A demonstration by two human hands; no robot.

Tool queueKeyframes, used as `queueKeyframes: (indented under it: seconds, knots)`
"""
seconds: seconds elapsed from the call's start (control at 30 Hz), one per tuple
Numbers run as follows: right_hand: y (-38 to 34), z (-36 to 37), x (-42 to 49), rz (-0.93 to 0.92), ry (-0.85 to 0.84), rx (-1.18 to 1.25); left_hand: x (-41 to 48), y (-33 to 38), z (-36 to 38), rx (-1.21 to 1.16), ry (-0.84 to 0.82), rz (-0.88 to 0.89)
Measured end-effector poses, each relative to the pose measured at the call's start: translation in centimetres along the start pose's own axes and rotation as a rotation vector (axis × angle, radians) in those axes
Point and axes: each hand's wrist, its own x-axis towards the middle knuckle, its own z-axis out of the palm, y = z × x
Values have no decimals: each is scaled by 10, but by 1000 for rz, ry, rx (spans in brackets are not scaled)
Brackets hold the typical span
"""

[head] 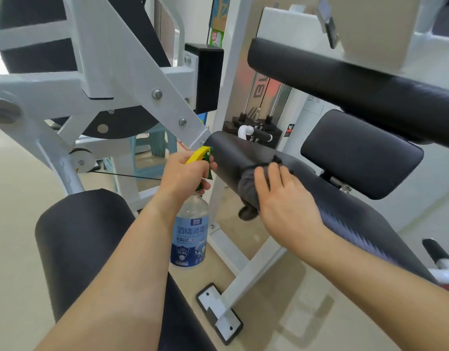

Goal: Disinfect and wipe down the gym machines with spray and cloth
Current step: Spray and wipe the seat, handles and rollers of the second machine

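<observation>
- Wiping step: right hand (pixel 286 196), fingers flat, presses the cloth (pixel 248 188) on the roller pad (pixel 233 153), mid-frame.
- Left hand (pixel 185 171) grips the spray bottle (pixel 190 231) just left.
- Next, probably: sweep the cloth along the pad.

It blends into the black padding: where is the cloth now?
Head view, centre: the dark cloth lies draped over the black roller pad under the right hand, just right of the spray bottle that the left hand grips.

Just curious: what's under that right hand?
A dark grey cloth, pressed by the right hand onto the black roller pad. The cloth's middle is hidden beneath the palm.
</observation>
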Motion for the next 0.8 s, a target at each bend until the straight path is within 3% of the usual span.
queueKeyframes:
  seconds: [0.2, 0.33, 0.53, 0.63, 0.8]
  knots:
    - [-29, -3, 56, 80, -65, 23, 7, -5, -2, 33, 34, -3]
    - [-49, 10, 115, 84, -15, 113, 11, -7, -4, 31, 71, 13]
    - [-75, 10, 191, 57, -90, 198, 15, -8, -9, 22, 165, 55]
    - [-72, 8, 190, -5, -88, 185, 15, -10, -9, 46, 180, 67]
    - [-48, 2, 115, -63, 32, 189, 15, -11, -4, 41, 151, 75]
